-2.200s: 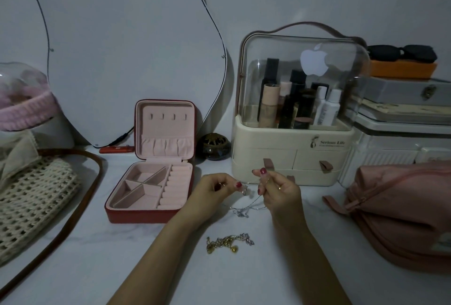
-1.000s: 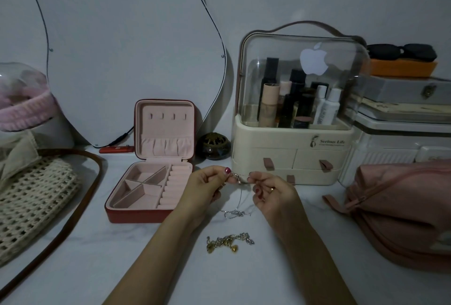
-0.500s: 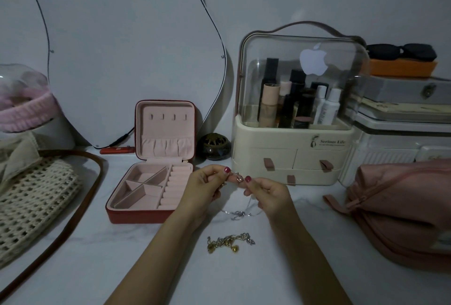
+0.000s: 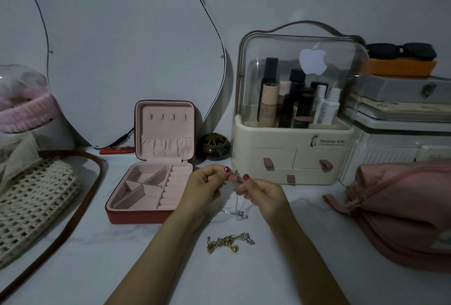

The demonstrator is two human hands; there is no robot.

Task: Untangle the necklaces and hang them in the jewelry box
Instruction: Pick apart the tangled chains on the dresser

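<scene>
Compared with the earliest frame, the left hand (image 4: 207, 186) and right hand (image 4: 264, 194) are sitting closer together, fingertips nearly meeting, and are pinching the top of the silver necklace (image 4: 238, 213) at one point. The right hand is now lower, with its knuckles turned toward the camera. The chain is hanging straighter beneath the fingers, its lower end bunching on the counter (image 4: 292, 268)

Both hands, left hand (image 4: 207, 183) and right hand (image 4: 264, 194), pinch a silver necklace (image 4: 238, 213) whose lower end lies on the tabletop (image 4: 170, 268). A gold necklace (image 4: 230, 242) lies nearer, the open jewelry box (image 4: 146, 190) to the left.
</scene>
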